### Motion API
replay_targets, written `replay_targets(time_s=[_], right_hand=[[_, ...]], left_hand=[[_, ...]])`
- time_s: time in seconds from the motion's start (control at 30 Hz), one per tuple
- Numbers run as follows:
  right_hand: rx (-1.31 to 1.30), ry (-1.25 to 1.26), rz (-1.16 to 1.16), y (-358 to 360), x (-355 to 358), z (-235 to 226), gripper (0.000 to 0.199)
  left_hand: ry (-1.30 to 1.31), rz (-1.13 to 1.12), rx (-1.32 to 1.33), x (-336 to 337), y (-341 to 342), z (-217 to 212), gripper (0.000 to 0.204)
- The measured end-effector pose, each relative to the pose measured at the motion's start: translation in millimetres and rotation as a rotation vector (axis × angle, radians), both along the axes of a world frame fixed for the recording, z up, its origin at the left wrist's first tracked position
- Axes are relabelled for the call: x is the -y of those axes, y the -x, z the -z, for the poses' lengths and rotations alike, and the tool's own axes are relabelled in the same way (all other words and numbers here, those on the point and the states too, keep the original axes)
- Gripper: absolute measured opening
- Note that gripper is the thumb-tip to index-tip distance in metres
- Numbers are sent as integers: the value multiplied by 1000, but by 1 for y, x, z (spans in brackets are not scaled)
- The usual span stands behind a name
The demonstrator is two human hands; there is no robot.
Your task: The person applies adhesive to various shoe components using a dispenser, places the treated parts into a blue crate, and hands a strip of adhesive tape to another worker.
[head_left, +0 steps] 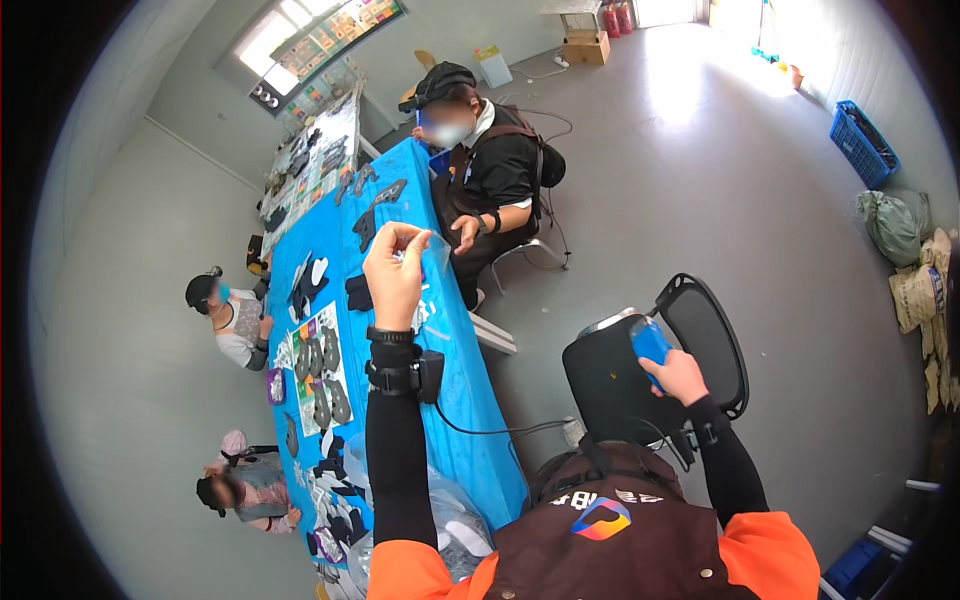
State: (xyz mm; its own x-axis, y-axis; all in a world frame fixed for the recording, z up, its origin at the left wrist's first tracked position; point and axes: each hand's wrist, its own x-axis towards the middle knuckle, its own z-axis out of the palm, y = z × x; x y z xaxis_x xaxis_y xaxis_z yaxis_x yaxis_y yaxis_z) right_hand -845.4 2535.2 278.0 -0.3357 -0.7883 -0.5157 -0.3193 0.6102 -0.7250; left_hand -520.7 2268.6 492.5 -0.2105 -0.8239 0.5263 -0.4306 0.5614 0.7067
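My left hand (395, 272) is raised over the long blue table (470, 400), its fingers pinched on the top of a small clear plastic bag (436, 258) that hangs beside it. A black wrist strap with a small black device and cable sits on that forearm. My right hand (682, 376) is out to the right, closed around a small blue object (650, 343) above the seat of a black chair (612, 385) with a mesh back. Both arms wear black sleeves with orange shoulders over a brown apron.
Several dark flat pieces and printed sheets (320, 365) lie along the table. One person in a black cap (480, 150) sits at its far side, two others (225, 315) (240, 490) along its left. A blue crate (862, 142) and sacks (895, 225) stand by the right wall.
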Motion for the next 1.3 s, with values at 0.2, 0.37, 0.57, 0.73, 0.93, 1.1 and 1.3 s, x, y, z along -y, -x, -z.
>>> replay_targets(time_s=[0.2,0.37,0.57,0.73,0.93,1.1,1.3], right_hand=[[2,-10,166,24,-42,11,43],[24,-16,241,22,-55,11,42],[35,1,249,13,-63,18,48],[37,-6,273,7,-70,19,47],[30,-25,299,9,-75,10,42],[48,-2,306,9,-74,13,43],[40,-39,281,7,-72,9,40]], left_hand=[[-116,141,-93,79,-27,36,10],[-172,218,-113,117,-33,53,11],[-186,276,-106,150,-34,74,10],[-219,286,-103,168,-34,88,9],[-199,270,-73,177,-43,93,8],[-209,264,-98,177,-50,93,9],[-199,236,-82,175,-58,95,10]])
